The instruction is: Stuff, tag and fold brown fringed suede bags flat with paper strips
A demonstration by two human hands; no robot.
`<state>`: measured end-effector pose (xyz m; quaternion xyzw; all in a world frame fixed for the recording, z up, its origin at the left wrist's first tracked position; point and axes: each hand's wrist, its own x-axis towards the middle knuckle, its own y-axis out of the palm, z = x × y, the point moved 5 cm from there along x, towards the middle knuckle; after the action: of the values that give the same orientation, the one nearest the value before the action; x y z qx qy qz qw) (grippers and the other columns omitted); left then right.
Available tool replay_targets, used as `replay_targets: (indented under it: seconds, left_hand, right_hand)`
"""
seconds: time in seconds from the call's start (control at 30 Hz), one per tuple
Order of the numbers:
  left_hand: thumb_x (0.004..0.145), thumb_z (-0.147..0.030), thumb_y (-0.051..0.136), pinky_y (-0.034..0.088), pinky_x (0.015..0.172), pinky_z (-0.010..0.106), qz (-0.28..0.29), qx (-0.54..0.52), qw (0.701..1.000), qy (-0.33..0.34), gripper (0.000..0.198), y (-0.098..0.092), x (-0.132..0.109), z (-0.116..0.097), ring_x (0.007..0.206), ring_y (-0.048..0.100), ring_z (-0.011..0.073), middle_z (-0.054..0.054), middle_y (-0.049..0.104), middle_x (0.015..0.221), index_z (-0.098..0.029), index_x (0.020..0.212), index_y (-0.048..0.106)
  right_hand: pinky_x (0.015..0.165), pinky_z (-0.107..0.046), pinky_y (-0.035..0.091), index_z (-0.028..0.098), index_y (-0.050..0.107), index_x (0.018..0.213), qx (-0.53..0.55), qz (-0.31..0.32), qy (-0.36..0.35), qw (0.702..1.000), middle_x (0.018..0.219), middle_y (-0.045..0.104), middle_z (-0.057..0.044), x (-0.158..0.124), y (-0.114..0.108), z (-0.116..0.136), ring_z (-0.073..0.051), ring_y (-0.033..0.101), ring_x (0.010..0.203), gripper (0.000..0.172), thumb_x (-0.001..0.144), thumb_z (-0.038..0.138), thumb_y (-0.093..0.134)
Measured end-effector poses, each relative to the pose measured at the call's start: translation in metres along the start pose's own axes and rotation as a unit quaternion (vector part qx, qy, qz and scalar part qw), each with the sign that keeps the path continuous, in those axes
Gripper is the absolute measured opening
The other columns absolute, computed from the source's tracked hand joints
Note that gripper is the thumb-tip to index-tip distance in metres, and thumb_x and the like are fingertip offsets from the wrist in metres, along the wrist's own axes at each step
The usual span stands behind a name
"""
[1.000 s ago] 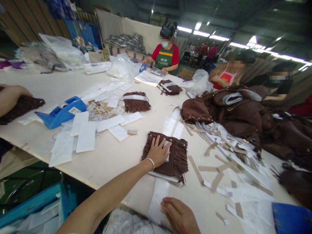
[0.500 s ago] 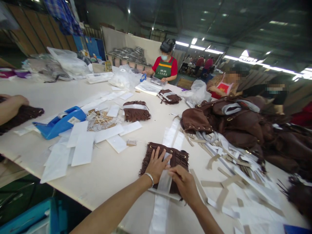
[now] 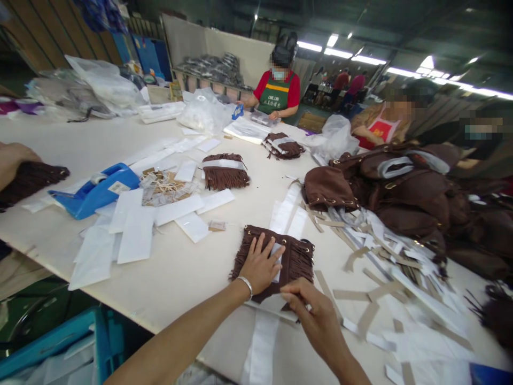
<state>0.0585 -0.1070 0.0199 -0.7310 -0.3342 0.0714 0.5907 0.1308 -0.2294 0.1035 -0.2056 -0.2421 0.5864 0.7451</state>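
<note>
A dark brown fringed bag (image 3: 300, 262) with gold eyelets lies flat on the pale table in front of me. My left hand (image 3: 257, 270), with a silver bangle at its wrist, rests on it with fingers spread. Part of a whitish strip shows beside those fingers. At the bag's near edge my right hand (image 3: 315, 307) pinches the end of a thin translucent white strip (image 3: 273, 303), which is lifted and curled over. Beneath the bag run long white paper strips (image 3: 262, 342), sticking out at the front and back.
Left are a blue tape dispenser (image 3: 100, 190), white paper pieces (image 3: 136, 232) and a pile of tags (image 3: 166, 184). A wrapped fringed bag (image 3: 226, 172) lies beyond. Brown bags (image 3: 412, 198) and paper scraps (image 3: 385, 256) cover the right. Co-workers (image 3: 276, 91) stand around the table.
My right hand has drawn the translucent strip's end down toward me, bending it up off the bag's front. My left hand stays on the bag. The view has shifted slightly.
</note>
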Motion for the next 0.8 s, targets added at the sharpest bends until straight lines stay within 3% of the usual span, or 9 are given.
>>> replay_targets:
  seconds: [0.17, 0.3, 0.53, 0.63, 0.8]
  left_hand:
    - [0.095, -0.047, 0.036, 0.014, 0.116, 0.056, 0.008, -0.004, 1.0, -0.003, 0.051, -0.002, 0.0, 0.0, 0.146, 0.009, 0.0318, 0.004, 0.032, 0.154, -0.032, 0.144, 0.034]
    - [0.095, -0.045, 0.039, 0.015, 0.116, 0.056, 0.005, 0.001, 1.0, -0.005, 0.051, -0.004, 0.0, -0.001, 0.146, 0.01, 0.0313, 0.003, 0.032, 0.154, -0.032, 0.144, 0.034]
    - [0.094, -0.041, 0.042, 0.016, 0.116, 0.059, -0.006, 0.003, 1.0, -0.004, 0.053, 0.0, 0.0, -0.001, 0.146, 0.008, 0.0316, 0.003, 0.028, 0.155, -0.033, 0.145, 0.031]
    - [0.094, -0.036, 0.042, 0.015, 0.116, 0.058, 0.006, -0.012, 1.0, 0.007, 0.059, 0.006, -0.001, 0.002, 0.146, 0.004, 0.032, 0.004, 0.023, 0.157, -0.03, 0.149, 0.022]
    - [0.085, -0.01, 0.04, 0.015, 0.118, 0.053, 0.022, -0.032, 0.999, -0.015, 0.076, 0.009, -0.001, 0.008, 0.146, -0.006, 0.0279, 0.005, 0.019, 0.158, -0.014, 0.151, 0.002]
  right_hand:
    - [0.068, -0.024, 0.048, 0.022, 0.06, 0.093, -0.021, 0.057, -0.083, 0.995, 0.083, 0.061, -0.004, -0.043, 0.01, 0.026, -0.015, 0.061, 0.079, 0.013, 0.093, 0.016, 0.048]
    - [0.066, -0.025, 0.049, 0.022, 0.06, 0.095, -0.032, 0.059, -0.092, 0.993, 0.082, 0.061, -0.005, -0.05, 0.006, 0.029, -0.016, 0.062, 0.077, 0.015, 0.094, 0.016, 0.046]
    - [0.063, -0.025, 0.047, 0.021, 0.061, 0.087, -0.03, 0.018, -0.081, 0.996, 0.079, 0.062, -0.004, -0.005, -0.013, 0.025, -0.016, 0.06, 0.073, 0.018, 0.095, 0.021, 0.046]
    - [0.065, -0.026, 0.046, 0.021, 0.064, 0.082, -0.023, -0.028, -0.034, 0.999, 0.078, 0.063, -0.003, 0.028, -0.014, 0.002, -0.016, 0.059, 0.073, 0.019, 0.093, 0.027, 0.049]
    - [0.068, -0.028, 0.045, 0.02, 0.066, 0.078, -0.015, -0.06, 0.048, 0.997, 0.078, 0.065, -0.002, 0.063, 0.003, -0.056, -0.018, 0.06, 0.074, 0.019, 0.088, 0.033, 0.056]
